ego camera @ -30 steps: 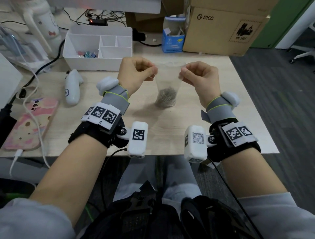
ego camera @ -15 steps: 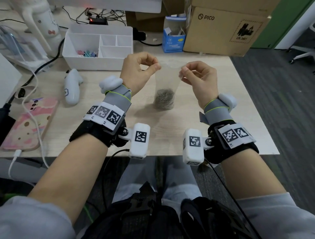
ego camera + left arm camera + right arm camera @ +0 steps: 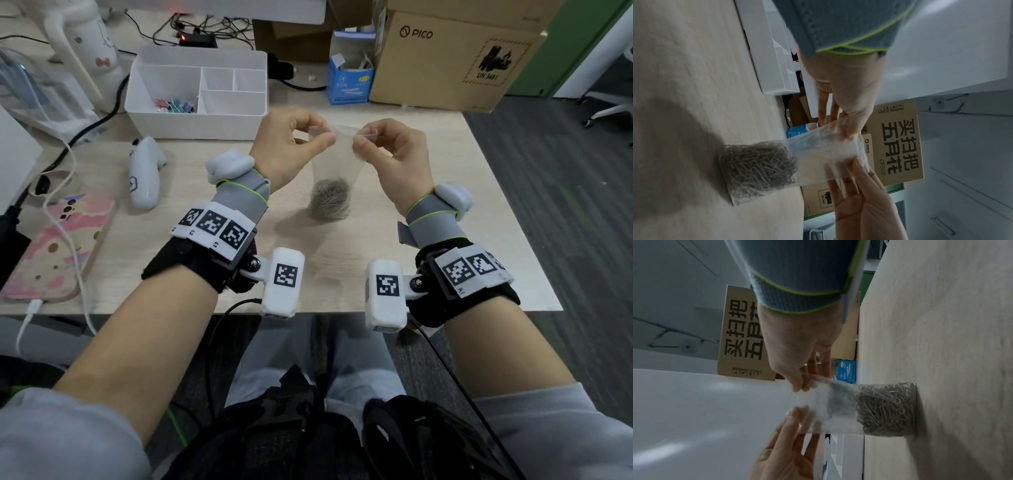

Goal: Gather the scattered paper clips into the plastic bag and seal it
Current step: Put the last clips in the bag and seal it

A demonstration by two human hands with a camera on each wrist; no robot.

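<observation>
The top edge of a clear plastic bag [image 3: 337, 161] is pinched at its left corner between the thumb and curled fingers of the left hand [image 3: 291, 145], and at its right corner in the same way by the right hand [image 3: 394, 161]. The bag is held upright between the two hands, with its bottom resting on the light wooden table [image 3: 445, 212], roughly at the middle of the tabletop. A dense mass of silver paper clips [image 3: 330, 202] is settled in the lower part of the bag; no loose clips are seen on the table, so the gathering is judged to be done and the sealing to be the step in hand. Whether the closure strip is already pressed shut cannot be told from these views. For a good seal, the mouth is best kept taut and level between the two pinches, the two strips lined up, and pressure run along the strip from one corner to the other, while the clips are kept low so that none is caught in the closure. Farther out, a white divided organiser [image 3: 197, 92] with a few coloured clips is seen at the far left, a white controller [image 3: 144, 173] to its near side, a patterned phone [image 3: 58, 246] at the left edge, and a cardboard box [image 3: 452, 58] at the far right.
</observation>
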